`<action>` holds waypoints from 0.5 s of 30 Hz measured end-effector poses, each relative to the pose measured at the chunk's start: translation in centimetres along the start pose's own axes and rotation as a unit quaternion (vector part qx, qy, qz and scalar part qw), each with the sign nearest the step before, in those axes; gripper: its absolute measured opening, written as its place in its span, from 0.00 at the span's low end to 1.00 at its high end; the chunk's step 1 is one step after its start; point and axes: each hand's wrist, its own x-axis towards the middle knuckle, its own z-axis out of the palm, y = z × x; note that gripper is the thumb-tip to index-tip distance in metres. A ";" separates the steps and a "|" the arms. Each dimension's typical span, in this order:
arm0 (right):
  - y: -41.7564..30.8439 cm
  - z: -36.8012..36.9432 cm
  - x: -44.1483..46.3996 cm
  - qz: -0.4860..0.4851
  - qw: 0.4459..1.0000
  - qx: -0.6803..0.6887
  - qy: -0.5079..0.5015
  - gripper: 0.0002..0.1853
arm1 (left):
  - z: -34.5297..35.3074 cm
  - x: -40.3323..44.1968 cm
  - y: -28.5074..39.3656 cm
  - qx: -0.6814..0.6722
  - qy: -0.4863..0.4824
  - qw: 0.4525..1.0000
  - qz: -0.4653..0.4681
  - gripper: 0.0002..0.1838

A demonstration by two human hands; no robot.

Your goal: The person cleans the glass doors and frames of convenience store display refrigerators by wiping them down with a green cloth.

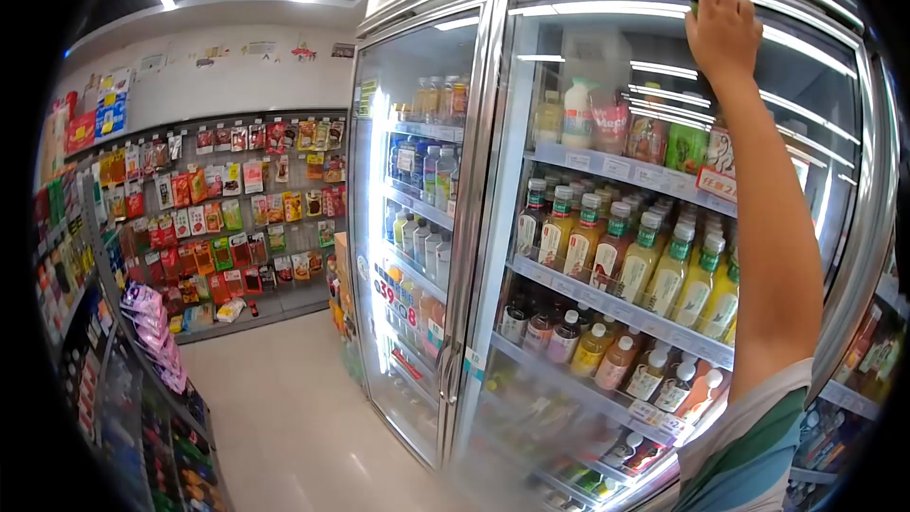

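Observation:
My right hand [725, 28] is raised high against the upper part of a glass cooler door [654, 43], near its top frame. Its fingers are bent and pressed together, with their backs toward me. A sliver of something dark green [695, 6] shows at the hand's left edge; the rest is hidden behind the fingers. Behind the glass, below the hand, stand rows of bottled drinks [640, 265] on shelves. Mist or smearing blurs the lower left of the door. My left hand is out of view.
A second cooler door [403, 228] with a metal handle stands to the left. Hanging snack packets [223, 218] cover the far wall. Shelves with pink packages [152, 332] line the left side of the pale floor [294, 408]. More shelves [858, 389] stand at far right.

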 end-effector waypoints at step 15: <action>-10.9 2.1 1.0 -0.009 1.000 -0.006 0.028 0.20 | -42.5 22.9 9.7 0.424 0.402 0.726 0.364 0.35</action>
